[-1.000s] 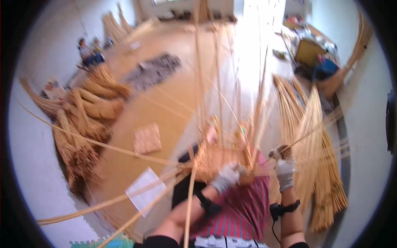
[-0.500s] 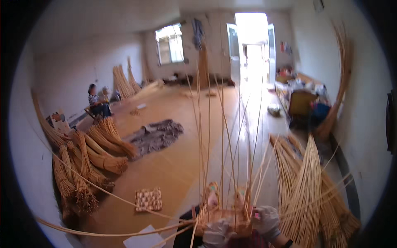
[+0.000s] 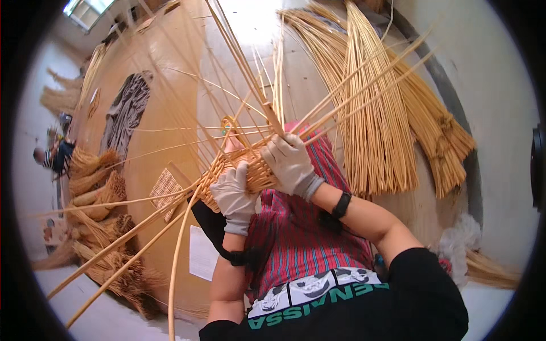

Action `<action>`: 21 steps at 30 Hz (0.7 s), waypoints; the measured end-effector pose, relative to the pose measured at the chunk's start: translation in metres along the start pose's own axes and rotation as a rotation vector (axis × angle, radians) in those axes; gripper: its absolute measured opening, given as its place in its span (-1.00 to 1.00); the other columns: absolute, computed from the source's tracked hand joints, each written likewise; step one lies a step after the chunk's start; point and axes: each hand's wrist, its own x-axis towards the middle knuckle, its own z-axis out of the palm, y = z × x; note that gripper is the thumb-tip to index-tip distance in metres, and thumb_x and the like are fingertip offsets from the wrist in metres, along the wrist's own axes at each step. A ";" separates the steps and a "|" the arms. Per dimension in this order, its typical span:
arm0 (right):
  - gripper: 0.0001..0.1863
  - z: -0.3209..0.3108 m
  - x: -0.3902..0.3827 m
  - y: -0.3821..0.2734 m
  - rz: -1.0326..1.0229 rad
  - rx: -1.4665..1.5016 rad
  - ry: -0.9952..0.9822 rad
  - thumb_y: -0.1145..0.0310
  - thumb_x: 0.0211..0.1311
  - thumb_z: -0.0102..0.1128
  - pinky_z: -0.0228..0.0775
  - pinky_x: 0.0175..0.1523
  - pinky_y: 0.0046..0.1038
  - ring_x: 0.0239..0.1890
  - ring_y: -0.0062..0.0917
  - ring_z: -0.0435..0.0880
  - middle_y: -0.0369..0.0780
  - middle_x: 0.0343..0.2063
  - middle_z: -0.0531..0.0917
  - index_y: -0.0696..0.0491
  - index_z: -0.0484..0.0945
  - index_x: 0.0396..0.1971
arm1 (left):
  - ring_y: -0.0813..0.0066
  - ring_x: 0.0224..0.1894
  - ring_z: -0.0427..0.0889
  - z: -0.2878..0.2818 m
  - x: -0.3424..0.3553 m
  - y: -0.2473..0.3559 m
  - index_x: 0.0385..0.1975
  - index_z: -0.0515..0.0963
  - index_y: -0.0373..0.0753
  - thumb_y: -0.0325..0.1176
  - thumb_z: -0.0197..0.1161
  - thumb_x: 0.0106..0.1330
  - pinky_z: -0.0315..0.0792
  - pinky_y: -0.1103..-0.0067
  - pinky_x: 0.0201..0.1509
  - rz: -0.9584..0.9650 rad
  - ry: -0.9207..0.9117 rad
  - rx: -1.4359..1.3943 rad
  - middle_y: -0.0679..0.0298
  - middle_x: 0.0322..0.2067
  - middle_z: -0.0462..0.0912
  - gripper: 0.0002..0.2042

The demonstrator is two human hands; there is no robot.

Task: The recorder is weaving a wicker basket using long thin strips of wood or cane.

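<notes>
A part-woven wicker basket (image 3: 259,172) rests over my lap, with long willow rods sticking out of it on all sides. My left hand (image 3: 234,196), in a whitish work glove, grips the basket's near left wall, fingers pressed onto the weave. My right hand (image 3: 289,163), gloved the same way, is closed on the right corner, at the foot of a thicker flat stake (image 3: 274,119) that points up and away. The palm sides of both hands are hidden.
Large bundles of peeled rods (image 3: 375,108) lie on the right. More tied bundles (image 3: 99,196) are heaped at left, near a dark cloth (image 3: 126,111) and a seated person (image 3: 56,154). A woven mat (image 3: 166,193) and a white sheet (image 3: 203,253) lie by my left side.
The view has swung down from the room to my lap. Both hands and forearms now show fully, and the basket with its rods appears turned and tilted. My right hand is now at its corner.
</notes>
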 end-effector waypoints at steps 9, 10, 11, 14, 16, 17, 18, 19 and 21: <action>-0.23 -0.073 0.021 0.045 0.101 0.064 0.116 -0.25 -0.13 0.41 0.22 0.34 -0.14 0.16 -0.22 0.53 -0.07 -0.03 0.65 -0.13 0.60 0.10 | 0.12 0.03 0.53 -0.029 -0.063 -0.019 -0.05 0.54 -0.28 -0.27 0.27 0.40 0.40 0.23 0.15 -0.166 0.330 -0.690 0.10 -0.11 0.54 -0.74; -0.27 -0.075 0.030 0.048 0.116 0.020 -0.308 -0.28 -0.16 0.40 0.26 0.31 -0.17 0.09 -0.19 0.58 -0.07 -0.10 0.68 -0.12 0.66 0.00 | 0.11 0.04 0.54 -0.030 -0.068 -0.033 -0.05 0.53 -0.33 -0.29 0.21 0.43 0.41 0.25 0.14 -0.435 0.314 -0.548 0.09 -0.09 0.54 -0.75; -0.30 -0.074 0.042 0.049 0.121 -0.030 -0.725 -0.31 -0.18 0.39 0.30 0.27 -0.20 0.02 -0.16 0.64 -0.07 -0.17 0.72 -0.10 0.72 -0.11 | 0.12 0.06 0.53 -0.029 -0.062 -0.052 0.00 0.50 -0.36 -0.26 0.19 0.45 0.42 0.28 0.16 -0.471 0.327 -0.504 0.07 -0.04 0.53 -0.70; -0.31 -0.071 0.089 0.062 0.188 -0.022 -0.803 -0.45 -0.16 0.28 0.42 0.08 -0.23 -0.24 -0.22 0.73 -0.15 -0.41 0.76 -0.09 0.78 -0.35 | 0.16 0.20 0.51 -0.019 -0.018 -0.104 0.25 0.36 -0.45 -0.09 0.18 0.44 0.41 0.33 0.30 -0.257 0.399 -0.969 -0.01 0.17 0.50 -0.42; -0.21 -0.070 0.120 0.084 0.158 0.011 -0.755 -0.56 -0.12 0.17 0.49 -0.07 -0.21 -0.27 -0.28 0.75 -0.16 -0.44 0.76 -0.05 0.78 -0.37 | 0.23 0.05 0.57 0.000 0.031 -0.127 0.11 0.47 -0.39 -0.26 0.08 0.50 0.50 0.36 0.17 -0.067 0.418 -1.302 0.03 0.03 0.56 -0.65; -0.21 -0.069 0.133 0.100 0.133 -0.001 -0.763 -0.56 -0.12 0.17 0.49 -0.07 -0.21 -0.27 -0.28 0.75 -0.16 -0.44 0.76 -0.05 0.78 -0.37 | 0.25 0.04 0.58 0.005 0.056 -0.138 0.17 0.42 -0.38 -0.19 0.11 0.49 0.51 0.37 0.21 -0.178 0.279 -1.603 0.07 0.00 0.57 -0.58; -0.19 -0.067 0.146 0.117 0.135 0.022 -0.793 -0.57 -0.13 0.16 0.51 -0.10 -0.22 -0.28 -0.26 0.76 -0.15 -0.44 0.76 -0.04 0.78 -0.36 | 0.26 0.03 0.59 0.020 0.071 -0.137 0.20 0.39 -0.38 -0.15 0.13 0.48 0.51 0.37 0.22 -0.226 0.223 -1.844 0.09 -0.01 0.58 -0.54; -0.17 -0.064 0.153 0.134 0.139 0.038 -0.781 -0.58 -0.13 0.15 0.53 -0.13 -0.22 -0.28 -0.24 0.76 -0.14 -0.44 0.76 -0.03 0.78 -0.35 | 0.27 0.02 0.60 0.030 0.086 -0.138 0.23 0.37 -0.38 -0.12 0.15 0.48 0.51 0.37 0.24 -0.293 0.145 -1.910 0.11 -0.02 0.59 -0.50; -0.16 -0.051 0.146 0.158 0.159 0.018 -0.829 -0.59 -0.15 0.14 0.56 -0.18 -0.23 -0.29 -0.20 0.75 -0.11 -0.45 0.75 -0.03 0.78 -0.35 | 0.36 -0.10 0.60 0.066 0.103 -0.119 0.09 0.43 -0.31 -0.12 0.15 0.48 0.57 0.45 0.08 -0.435 0.332 -1.603 0.21 -0.11 0.59 -0.61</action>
